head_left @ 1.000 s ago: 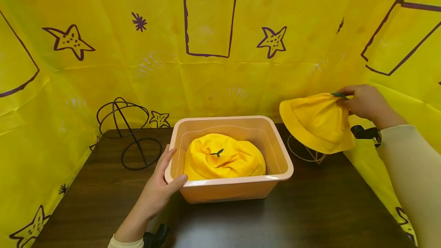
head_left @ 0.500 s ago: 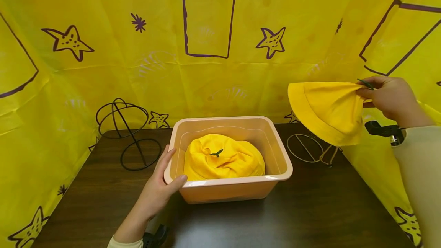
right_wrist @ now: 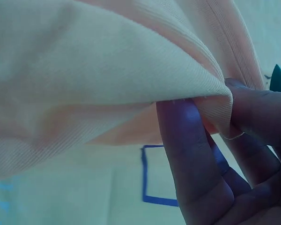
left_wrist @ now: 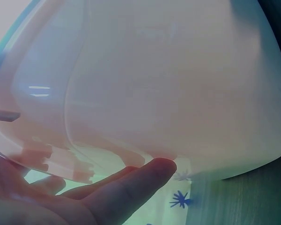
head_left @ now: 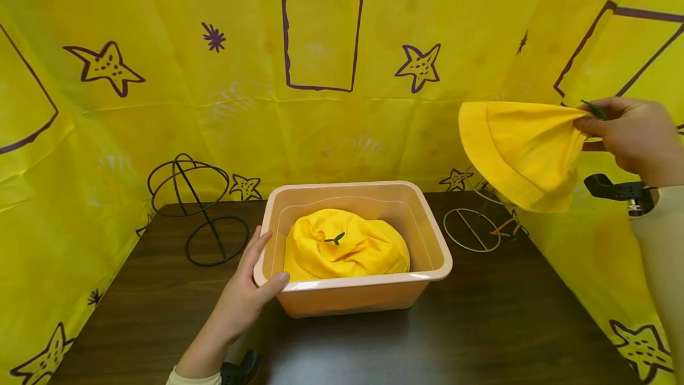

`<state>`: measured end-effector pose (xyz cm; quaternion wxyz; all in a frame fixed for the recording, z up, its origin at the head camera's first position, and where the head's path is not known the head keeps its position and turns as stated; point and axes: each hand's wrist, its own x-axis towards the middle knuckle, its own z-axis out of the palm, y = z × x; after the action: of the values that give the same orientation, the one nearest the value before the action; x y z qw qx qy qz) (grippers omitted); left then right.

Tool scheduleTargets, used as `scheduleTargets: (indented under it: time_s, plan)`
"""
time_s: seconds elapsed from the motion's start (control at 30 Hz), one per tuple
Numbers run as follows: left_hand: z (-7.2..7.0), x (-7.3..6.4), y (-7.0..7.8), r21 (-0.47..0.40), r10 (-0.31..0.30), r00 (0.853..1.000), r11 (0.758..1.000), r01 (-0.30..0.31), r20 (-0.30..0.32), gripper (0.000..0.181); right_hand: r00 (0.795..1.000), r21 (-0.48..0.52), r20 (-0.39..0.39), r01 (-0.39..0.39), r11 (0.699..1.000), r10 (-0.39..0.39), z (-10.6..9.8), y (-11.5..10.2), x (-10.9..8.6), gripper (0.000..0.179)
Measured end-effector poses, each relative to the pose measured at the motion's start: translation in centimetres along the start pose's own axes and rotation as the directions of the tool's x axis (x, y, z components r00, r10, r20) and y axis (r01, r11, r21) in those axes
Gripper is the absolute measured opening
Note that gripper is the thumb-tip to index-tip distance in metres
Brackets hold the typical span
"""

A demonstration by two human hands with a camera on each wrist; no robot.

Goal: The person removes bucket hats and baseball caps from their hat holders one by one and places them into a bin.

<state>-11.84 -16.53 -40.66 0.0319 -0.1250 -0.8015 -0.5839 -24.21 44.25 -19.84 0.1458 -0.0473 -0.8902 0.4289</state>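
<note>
In the head view my right hand (head_left: 638, 132) pinches a yellow bucket hat (head_left: 526, 150) by its crown, raised in the air at the right. A small green leaf tip (head_left: 595, 110) pokes out beside the fingers. The right wrist view has thumb and fingers squeezing the folded cloth (right_wrist: 145, 70). My left hand (head_left: 246, 290) holds the left front corner of a peach plastic basin (head_left: 352, 296), thumb on the rim and fingers along the left side. Inside the basin lies another crumpled yellow hat (head_left: 347, 245) with a green sprout on top. The left wrist view shows the basin's outer wall (left_wrist: 178, 93).
A black wire hat stand (head_left: 208, 218) stands bare at the left back of the dark wooden table (head_left: 347, 349). Partly behind the raised hat is a gold wire stand (head_left: 472, 230) at the right back. Yellow patterned cloth (head_left: 320, 135) surrounds the table.
My right hand has lifted the hat up and to the right, off the gold wire stand, whose base now shows. The left hand and the basin have stayed in place.
</note>
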Motion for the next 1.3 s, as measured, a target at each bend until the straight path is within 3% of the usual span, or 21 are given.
scheduleTargets:
  time_s: [0.23, 0.43, 0.8, 1.03, 1.3]
  plan:
    - [0.0, 0.0, 0.1, 0.003, 0.002, 1.000, 1.000, -0.002, 0.004, 0.079, 1.000, -0.074, -0.009, -0.013, 0.997, 0.013, -0.7, -2.1, -0.8, 0.020]
    - [0.0, -0.1, 0.4, -0.010, -0.002, 1.000, 1.000, 0.002, 0.005, 0.079, 1.000, 0.036, 0.010, 0.008, 0.999, -0.009, -0.5, -5.2, -1.9, 0.024]
    - [0.0, -0.1, 0.2, 0.002, -0.010, 1.000, 1.000, 0.010, 0.004, 0.080, 0.990, 0.148, 0.059, 0.115, 0.982, -0.125, 2.1, -11.8, -4.3, 0.041]
    - [0.2, 0.1, 0.0, 0.012, -0.016, 1.000, 1.000, 0.016, -0.004, 0.080, 0.977, 0.154, 0.103, 0.170, 0.973, -0.187, 4.2, -16.0, -5.0, 0.046]
    - [0.2, 0.2, -0.1, 0.018, -0.008, 1.000, 1.000, 0.008, -0.010, 0.080, 0.955, 0.256, 0.096, 0.248, 0.934, -0.280, 6.0, -20.5, -5.4, 0.043]
